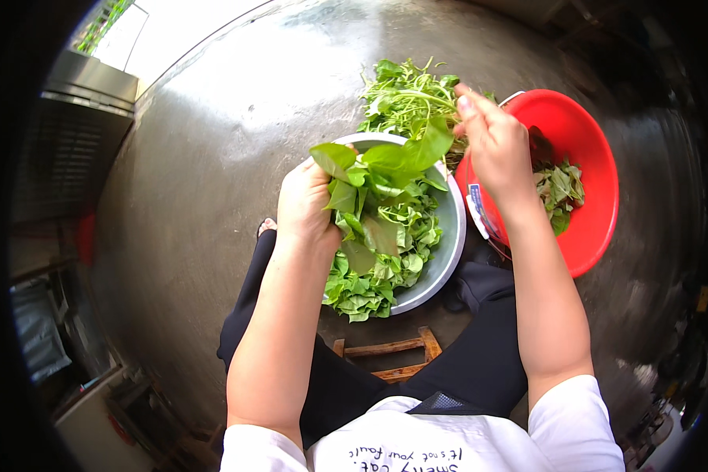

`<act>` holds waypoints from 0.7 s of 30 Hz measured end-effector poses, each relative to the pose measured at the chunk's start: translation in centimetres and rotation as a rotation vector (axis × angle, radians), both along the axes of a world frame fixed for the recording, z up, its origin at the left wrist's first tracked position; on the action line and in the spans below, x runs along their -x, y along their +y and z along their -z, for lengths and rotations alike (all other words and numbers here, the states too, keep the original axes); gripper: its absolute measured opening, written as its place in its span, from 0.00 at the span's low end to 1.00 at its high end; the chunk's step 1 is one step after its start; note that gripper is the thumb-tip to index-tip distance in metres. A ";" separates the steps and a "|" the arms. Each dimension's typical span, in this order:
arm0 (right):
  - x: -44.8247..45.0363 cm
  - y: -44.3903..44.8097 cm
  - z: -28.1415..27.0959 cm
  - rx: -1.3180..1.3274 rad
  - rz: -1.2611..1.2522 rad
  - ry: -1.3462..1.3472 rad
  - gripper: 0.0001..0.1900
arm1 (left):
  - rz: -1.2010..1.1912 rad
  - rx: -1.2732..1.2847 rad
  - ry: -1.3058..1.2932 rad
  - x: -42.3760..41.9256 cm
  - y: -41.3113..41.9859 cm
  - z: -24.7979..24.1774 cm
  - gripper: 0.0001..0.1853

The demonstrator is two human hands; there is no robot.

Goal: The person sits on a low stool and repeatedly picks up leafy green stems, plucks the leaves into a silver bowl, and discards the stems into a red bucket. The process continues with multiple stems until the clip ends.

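Observation:
My left hand [304, 200] is closed around a bunch of broad green leaves [343, 200] above a grey basin [450, 259]. Inside the basin lies a heap of picked leaves [413, 262], partly covered by that bunch. To the right and farther out, my right hand [498, 147] pinches a thin green leafy stem [428, 95] between thumb and fingers. Beyond the basin, a pile of long-stemmed greens [389, 109] rests on the floor. My right wrist and forearm cross in front of a red plastic bucket [599, 206], which holds some wilted leaves [560, 192].
Under me is part of a wooden stool [383, 348], between my dark-trousered legs [478, 348]. The bucket's wire handle has a white grip [478, 217] on the basin side. Grey concrete floor [183, 248] surrounds everything, with a metal-topped cabinet [88, 88] at far left.

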State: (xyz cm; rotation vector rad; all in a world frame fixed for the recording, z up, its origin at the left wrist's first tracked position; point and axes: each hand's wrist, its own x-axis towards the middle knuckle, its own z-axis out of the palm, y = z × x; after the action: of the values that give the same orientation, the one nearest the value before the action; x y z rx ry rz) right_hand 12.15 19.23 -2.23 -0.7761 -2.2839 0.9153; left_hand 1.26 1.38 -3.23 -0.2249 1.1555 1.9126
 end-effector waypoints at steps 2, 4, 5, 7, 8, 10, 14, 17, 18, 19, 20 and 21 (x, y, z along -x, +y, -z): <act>-1.2 3.7 1.8 -0.125 0.164 -0.063 0.23 | 0.058 0.050 0.080 -1.1 1.1 -0.2 0.11; -1.7 4.3 0.6 0.010 0.291 -0.016 0.26 | 0.088 0.191 0.148 -2.1 1.9 0.0 0.11; -2.0 3.9 -0.9 0.076 0.324 0.093 0.23 | 0.117 0.248 0.252 -2.8 2.5 0.9 0.11; -2.9 3.2 -2.6 -0.023 0.316 0.305 0.19 | 0.187 0.204 0.254 -4.7 5.3 0.5 0.15; -3.5 3.2 -3.1 -0.097 0.300 0.426 0.15 | 0.253 0.148 0.200 -5.8 7.5 -0.3 0.14; -5.2 3.5 -4.0 -0.202 0.235 0.587 0.14 | 0.247 0.037 0.258 -8.7 13.0 -1.3 0.13; -7.8 3.5 -5.4 -0.081 0.265 0.751 0.13 | 0.432 0.376 0.492 -15.3 23.0 0.0 0.38; -9.7 4.3 -5.6 -0.015 0.357 0.666 0.13 | 0.887 0.350 0.948 -18.5 23.1 1.6 0.34; -10.0 4.4 -5.6 -0.034 0.359 0.631 0.14 | 0.631 0.263 1.366 -19.9 22.0 4.2 0.29; -10.7 5.0 -5.3 -0.040 0.355 0.625 0.14 | 0.291 0.157 1.545 -20.5 20.3 3.8 0.19; -11.3 5.6 -5.0 -0.022 0.360 0.633 0.14 | 0.201 0.131 1.583 -20.1 18.7 4.2 0.19; -11.5 5.6 -5.1 0.004 0.355 0.640 0.14 | 0.105 0.118 1.618 -19.3 16.5 4.4 0.20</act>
State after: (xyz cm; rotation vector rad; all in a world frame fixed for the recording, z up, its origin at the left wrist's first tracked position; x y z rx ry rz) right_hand 23.66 24.87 2.92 -0.7268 -1.5330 0.8460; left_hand 20.54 17.93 -7.62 1.5515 2.1338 1.7295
